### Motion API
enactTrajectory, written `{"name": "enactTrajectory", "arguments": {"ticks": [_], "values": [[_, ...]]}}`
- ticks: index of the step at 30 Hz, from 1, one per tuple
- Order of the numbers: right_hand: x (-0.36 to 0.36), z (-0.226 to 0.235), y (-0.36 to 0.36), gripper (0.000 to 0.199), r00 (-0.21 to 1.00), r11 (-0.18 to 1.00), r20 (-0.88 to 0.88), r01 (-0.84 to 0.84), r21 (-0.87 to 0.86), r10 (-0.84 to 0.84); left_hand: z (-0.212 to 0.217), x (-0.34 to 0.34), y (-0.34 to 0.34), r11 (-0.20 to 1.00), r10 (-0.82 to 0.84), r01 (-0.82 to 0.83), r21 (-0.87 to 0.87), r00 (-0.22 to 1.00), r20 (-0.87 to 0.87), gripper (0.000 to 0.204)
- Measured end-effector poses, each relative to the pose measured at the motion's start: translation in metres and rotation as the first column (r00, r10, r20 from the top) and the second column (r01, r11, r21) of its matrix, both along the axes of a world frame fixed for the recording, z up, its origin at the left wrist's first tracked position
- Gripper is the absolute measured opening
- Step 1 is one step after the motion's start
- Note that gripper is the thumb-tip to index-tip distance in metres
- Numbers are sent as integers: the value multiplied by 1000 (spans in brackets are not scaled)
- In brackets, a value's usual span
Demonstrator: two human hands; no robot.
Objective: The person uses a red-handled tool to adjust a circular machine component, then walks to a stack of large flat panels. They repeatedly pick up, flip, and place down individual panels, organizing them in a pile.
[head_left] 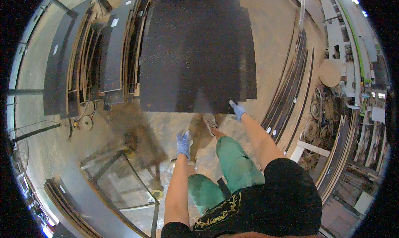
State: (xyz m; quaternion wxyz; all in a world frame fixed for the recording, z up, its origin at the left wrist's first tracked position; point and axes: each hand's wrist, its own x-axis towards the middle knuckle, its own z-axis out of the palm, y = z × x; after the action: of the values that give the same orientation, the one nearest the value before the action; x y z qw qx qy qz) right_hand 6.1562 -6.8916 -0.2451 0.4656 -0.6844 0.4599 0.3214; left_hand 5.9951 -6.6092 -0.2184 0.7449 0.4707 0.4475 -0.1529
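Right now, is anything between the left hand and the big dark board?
Nothing visible: only floor shows between the left hand and the big dark board. One shoe is off to the right.

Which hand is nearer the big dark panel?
Right. The right hand is at the near right corner of the dark panel; the left hand is short of its edge.

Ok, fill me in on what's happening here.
A person in blue gloves stands before a large dark panel. The right hand is at its near right corner; whether it grips is unclear. The left hand is raised, apart from the panel. Narrower dark boards stand to the left.
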Motion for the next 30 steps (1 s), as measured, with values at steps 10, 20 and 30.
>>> {"name": "enactTrajectory", "arguments": {"ticks": [10, 20, 30], "values": [[-134, 82, 52, 31, 971, 703, -166, 238, 670, -171, -6, 30, -52, 835, 550, -516, 192, 792, -265, 56], [-25, 136, 36, 63, 977, 611, 11, 124, 782, -213, 259, -201, 71, 498, 523, -294, 816, 852, -12, 40], [-165, 240, 123, 55, 989, 472, 135, -94, 877, -55, 280, -479, 42, 248, 919, -663, 706, 392, 45, 44]]}}
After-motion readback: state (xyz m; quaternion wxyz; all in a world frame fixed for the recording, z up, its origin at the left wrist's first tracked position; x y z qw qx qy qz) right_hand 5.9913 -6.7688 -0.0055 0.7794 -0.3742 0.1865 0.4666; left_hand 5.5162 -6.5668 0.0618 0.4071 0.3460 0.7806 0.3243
